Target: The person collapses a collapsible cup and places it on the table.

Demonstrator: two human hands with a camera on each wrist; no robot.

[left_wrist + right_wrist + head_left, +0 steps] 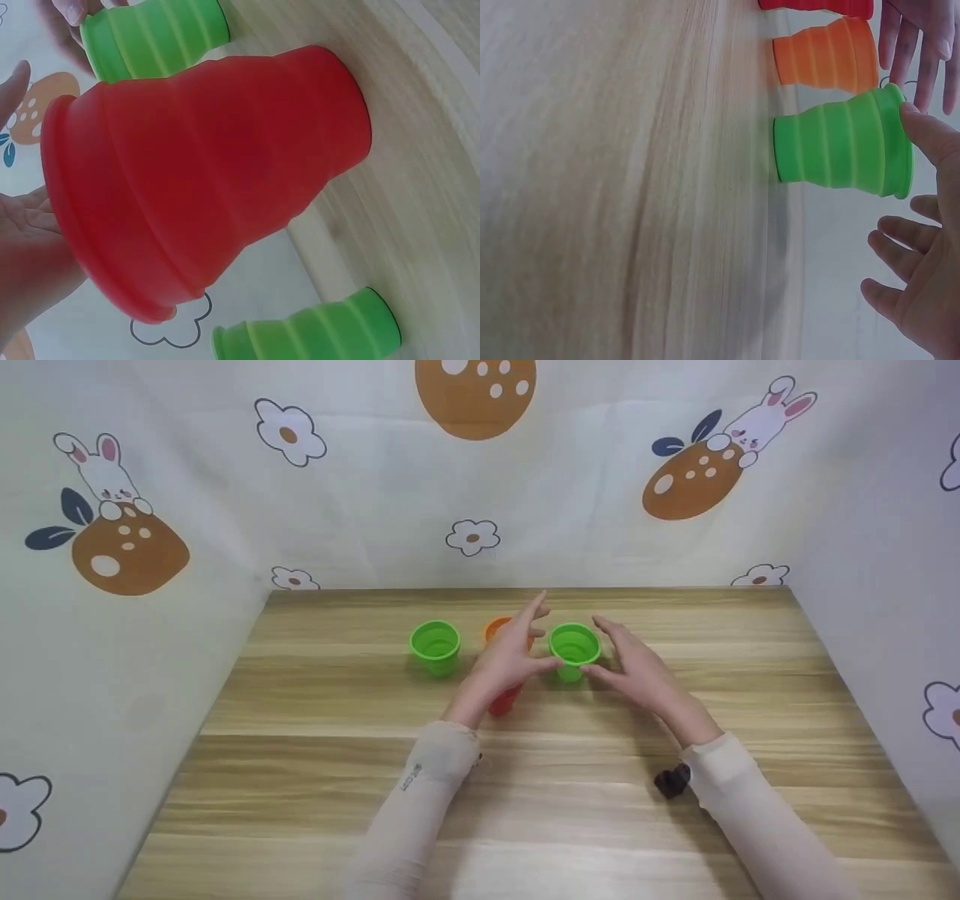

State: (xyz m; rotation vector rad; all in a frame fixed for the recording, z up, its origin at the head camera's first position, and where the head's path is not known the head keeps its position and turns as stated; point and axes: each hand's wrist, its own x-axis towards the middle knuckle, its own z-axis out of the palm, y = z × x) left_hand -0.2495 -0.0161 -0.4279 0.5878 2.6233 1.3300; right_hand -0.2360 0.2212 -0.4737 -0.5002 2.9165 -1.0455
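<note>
Pale cloth [375,502] printed with rabbits, fruit and flowers stands at the far, left and right sides of a wood-grain table [285,795]. On it are 4 ridged cups. Toward the far side, the left green cup [441,667], the orange cup [498,625] and the right green cup [574,636] run left to right; the red cup [503,702] sits nearer, partly under the left hand [514,651].

Both hands bracket the right green cup, the left hand on its left, the right hand [636,666] on its right. Neither has a hold: the fingers are spread and mostly straight, with wide gaps between fingers and thumbs. Both thumbs lie at the cup's near rim; whether they touch it, I cannot tell.

The step in hand looks like reaching round this cup, or just letting go of it; 1 moment does not settle which. A firm hold would call for the 2 hands to come in evenly from left and right, clear of the orange cup.

All 4 cups are upright, wide mouths up and narrow bases on the wood, so the right green cup's long axis is vertical.
</note>
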